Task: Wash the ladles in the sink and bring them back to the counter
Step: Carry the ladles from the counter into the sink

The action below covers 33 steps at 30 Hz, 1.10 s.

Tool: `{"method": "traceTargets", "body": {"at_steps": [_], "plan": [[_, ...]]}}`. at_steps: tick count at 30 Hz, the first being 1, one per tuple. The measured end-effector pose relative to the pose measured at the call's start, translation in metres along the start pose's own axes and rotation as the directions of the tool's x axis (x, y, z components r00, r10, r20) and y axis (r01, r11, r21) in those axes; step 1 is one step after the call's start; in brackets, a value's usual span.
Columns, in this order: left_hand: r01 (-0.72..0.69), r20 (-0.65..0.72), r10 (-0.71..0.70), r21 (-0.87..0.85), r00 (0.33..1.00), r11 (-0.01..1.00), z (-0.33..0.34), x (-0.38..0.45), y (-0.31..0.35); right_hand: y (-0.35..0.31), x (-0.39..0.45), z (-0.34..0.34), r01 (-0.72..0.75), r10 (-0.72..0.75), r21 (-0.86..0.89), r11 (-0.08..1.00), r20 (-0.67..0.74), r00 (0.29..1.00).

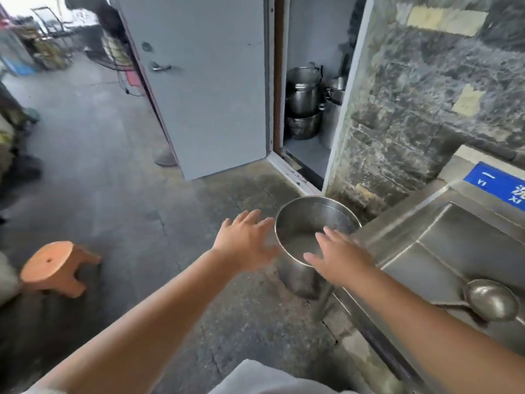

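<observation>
A ladle [493, 299] lay in the sink [443, 251] near its front edge. Both grips were wide, fingers spread: the left hand [244, 241] and right hand [339, 255] flanked a steel pot [298, 277] on the floor [119, 180] beside the sink's left corner.

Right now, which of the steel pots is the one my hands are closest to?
The open pot on the floor beside the sink counter, between your left hand and right hand. The stacked pots sit inside the doorway.
</observation>
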State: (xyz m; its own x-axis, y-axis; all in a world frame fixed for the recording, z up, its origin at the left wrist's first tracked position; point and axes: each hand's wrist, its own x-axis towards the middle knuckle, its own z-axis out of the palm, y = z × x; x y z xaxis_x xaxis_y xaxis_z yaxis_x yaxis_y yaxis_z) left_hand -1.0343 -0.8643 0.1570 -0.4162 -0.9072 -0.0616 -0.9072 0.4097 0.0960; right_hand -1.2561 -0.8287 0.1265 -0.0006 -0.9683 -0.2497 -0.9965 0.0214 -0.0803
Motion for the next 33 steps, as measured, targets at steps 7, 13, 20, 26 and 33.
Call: {"method": "traceTargets", "body": {"at_steps": [7, 13, 20, 26, 33], "plan": [[0.34, -0.048, -0.34, -0.014, 0.939, 0.94, -0.006, -0.123, -0.142, -0.173, 0.018, -0.001, 0.331, -0.328, -0.088, 0.939, 0.048, 0.943], [0.638, -0.037, -0.641, -0.068, 0.767, 0.767, -0.005, -0.232, -0.217, -0.305, 0.017, 0.008, 0.607, -0.597, -0.167, 0.777, 0.112, 0.794], [0.862, 0.012, -0.866, -0.105, 0.5, 0.496, 0.003, -0.324, -0.268, -0.44, 0.016, 0.028, 0.845, -0.813, -0.196, 0.497, 0.234, 0.533], [0.974, 0.031, -0.985, -0.157, 0.168, 0.162, 0.01, -0.379, -0.298, -0.554, 0.024, 0.048, 0.968, -0.903, -0.179, 0.178, 0.361, 0.233], [0.955, 0.077, -0.977, -0.209, -0.196, -0.209, -0.006, -0.423, -0.298, -0.655, 0.007, 0.053, 0.973, -0.9, -0.141, -0.181, 0.422, -0.106]]}}
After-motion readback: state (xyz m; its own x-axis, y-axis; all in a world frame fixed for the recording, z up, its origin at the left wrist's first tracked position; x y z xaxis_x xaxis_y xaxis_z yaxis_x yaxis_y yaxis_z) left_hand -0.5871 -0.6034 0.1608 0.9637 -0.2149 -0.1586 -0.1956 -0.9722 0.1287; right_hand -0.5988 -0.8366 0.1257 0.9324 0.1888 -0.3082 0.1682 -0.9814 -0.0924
